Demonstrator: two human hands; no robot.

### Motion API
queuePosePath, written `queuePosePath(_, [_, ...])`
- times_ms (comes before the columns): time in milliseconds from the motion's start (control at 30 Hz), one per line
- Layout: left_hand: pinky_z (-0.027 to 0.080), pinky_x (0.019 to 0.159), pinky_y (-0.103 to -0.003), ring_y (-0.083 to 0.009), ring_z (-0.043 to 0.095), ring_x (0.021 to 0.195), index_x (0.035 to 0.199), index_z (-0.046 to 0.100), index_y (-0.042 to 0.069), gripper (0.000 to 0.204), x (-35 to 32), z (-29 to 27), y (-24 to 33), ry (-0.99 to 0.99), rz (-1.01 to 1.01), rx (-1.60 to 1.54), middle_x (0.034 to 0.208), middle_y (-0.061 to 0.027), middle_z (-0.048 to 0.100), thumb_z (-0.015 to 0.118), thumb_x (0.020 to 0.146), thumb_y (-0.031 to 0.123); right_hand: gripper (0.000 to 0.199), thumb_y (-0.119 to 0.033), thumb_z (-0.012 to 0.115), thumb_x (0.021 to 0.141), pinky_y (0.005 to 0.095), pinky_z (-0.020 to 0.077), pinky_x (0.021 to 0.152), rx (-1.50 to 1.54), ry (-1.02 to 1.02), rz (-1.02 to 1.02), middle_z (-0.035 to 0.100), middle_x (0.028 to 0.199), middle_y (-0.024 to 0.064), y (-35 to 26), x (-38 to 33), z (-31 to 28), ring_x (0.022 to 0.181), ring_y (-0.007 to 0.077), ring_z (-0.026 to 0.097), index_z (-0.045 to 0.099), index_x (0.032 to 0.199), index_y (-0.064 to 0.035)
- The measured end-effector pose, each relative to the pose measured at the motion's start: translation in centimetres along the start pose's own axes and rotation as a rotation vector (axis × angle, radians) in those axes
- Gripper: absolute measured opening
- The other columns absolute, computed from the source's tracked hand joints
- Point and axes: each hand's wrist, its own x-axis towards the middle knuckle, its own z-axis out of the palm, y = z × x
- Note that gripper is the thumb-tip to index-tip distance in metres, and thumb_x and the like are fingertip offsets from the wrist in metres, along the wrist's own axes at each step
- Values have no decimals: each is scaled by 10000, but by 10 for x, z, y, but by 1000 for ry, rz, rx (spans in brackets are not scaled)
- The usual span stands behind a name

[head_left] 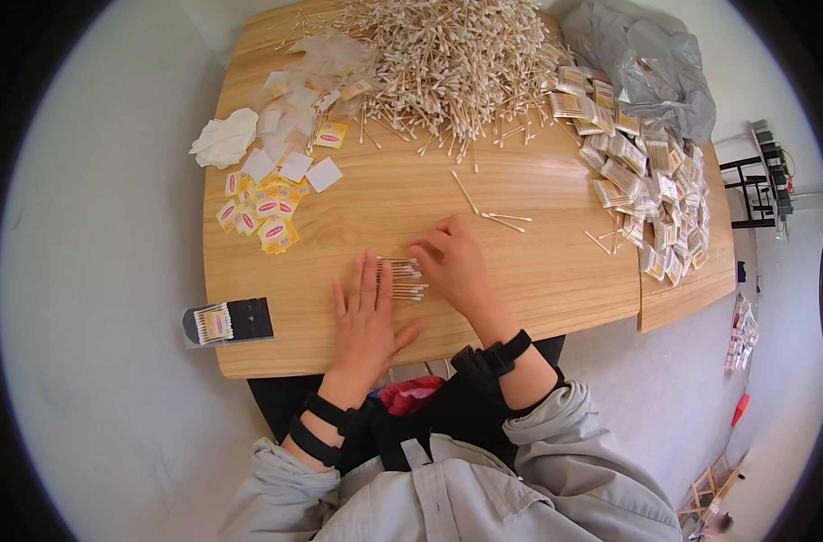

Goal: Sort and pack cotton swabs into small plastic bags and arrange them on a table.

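Note:
A small row of cotton swabs [402,291] lies side by side on the wooden table in front of me. My left hand [366,312] rests flat across the left part of this row, its fingers stretched out and the thumb apart, hiding those ends. At the row's far right end, my right hand [454,269] has its fingers bent together in a pinch at the tip of a swab. The exact contact is partly covered by the fingers. Beyond the right hand, a few loose swabs [504,219] lie on the tabletop.
A large heap of cotton swabs [457,63] covers the table's far middle. Filled swab packs [651,181] pile up at right, near a grey plastic bag [646,59]. Yellow-and-white cards [267,208] and a white cloth [224,138] lie left. A swab pack sits on a black holder [252,319].

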Motion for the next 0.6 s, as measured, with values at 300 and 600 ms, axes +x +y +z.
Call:
queuePosePath(300, [100, 1155, -568, -297, 136, 1474, 1483, 227, -14, 1100, 14, -8, 0, -64, -13, 28, 1581, -161, 164, 793, 668, 462, 136, -49, 737, 755, 364, 496, 681, 47, 59, 30, 564, 863, 93, -5, -24, 3, 786, 270, 597, 682, 880, -51])
queuePosePath(600, [93, 1161, -554, -290, 137, 1475, 1491, 221, 1, 1093, 8, -2, -4, -17, -1, 16, 1584, -154, 163, 776, 677, 474, 136, -34, 740, 752, 347, 503, 679, 132, 77, 122, 563, 864, 94, -5, -22, 10, 755, 254, 601, 673, 871, -41])
